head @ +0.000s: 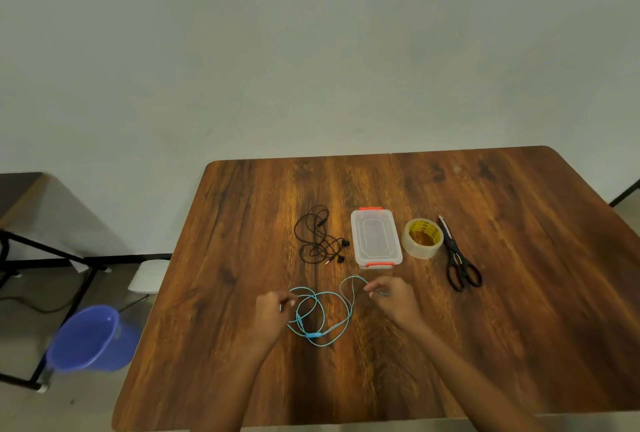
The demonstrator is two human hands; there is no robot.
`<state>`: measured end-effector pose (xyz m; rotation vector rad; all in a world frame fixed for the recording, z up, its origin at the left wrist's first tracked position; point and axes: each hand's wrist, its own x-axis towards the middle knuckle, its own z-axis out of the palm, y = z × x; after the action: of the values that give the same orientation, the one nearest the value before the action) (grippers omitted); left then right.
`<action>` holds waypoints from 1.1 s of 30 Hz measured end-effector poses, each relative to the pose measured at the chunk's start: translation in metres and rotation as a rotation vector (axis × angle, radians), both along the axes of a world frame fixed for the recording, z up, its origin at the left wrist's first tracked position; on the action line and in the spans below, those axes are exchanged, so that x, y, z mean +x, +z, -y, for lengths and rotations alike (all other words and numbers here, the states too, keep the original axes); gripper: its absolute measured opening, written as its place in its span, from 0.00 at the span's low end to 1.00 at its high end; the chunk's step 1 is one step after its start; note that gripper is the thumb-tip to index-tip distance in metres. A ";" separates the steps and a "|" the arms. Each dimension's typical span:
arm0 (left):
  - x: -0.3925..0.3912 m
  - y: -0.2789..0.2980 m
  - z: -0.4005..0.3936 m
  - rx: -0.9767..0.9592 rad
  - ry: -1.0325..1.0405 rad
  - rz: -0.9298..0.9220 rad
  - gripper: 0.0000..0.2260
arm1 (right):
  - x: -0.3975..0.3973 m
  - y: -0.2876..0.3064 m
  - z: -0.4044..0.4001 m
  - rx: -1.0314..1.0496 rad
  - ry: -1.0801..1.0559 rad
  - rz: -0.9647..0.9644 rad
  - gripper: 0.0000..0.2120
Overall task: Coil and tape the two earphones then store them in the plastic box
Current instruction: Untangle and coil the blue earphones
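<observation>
Blue earphone cable pinched between both hands' fingers.

On the brown wood-grain desk lie two sets of earphones: one tangled black wired set left of the one clear plastic box with orange latches, and one light-blue wired set in front of it. Right of the box: one roll of clear tape and one pair of black-handled scissors. Two hands work in front of the box. One blue plastic bucket stands on the floor far left.
</observation>
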<state>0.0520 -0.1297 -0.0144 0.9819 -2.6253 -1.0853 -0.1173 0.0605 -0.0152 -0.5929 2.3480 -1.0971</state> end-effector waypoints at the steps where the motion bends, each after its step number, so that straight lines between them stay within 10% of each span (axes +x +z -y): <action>1: 0.005 -0.007 0.000 0.002 0.019 0.031 0.08 | 0.005 -0.003 0.002 0.040 0.033 -0.032 0.06; 18: 0.020 -0.041 -0.032 0.124 -0.061 0.124 0.09 | 0.084 -0.047 0.024 0.500 0.735 -0.534 0.20; 33: -0.025 0.032 -0.019 0.319 -0.182 -0.203 0.08 | 0.019 0.055 0.041 -0.125 0.491 -0.226 0.03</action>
<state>0.0268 -0.1108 0.0172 0.6452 -2.4608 -1.5924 -0.0978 0.0194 0.0396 -1.3169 2.1433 -0.9864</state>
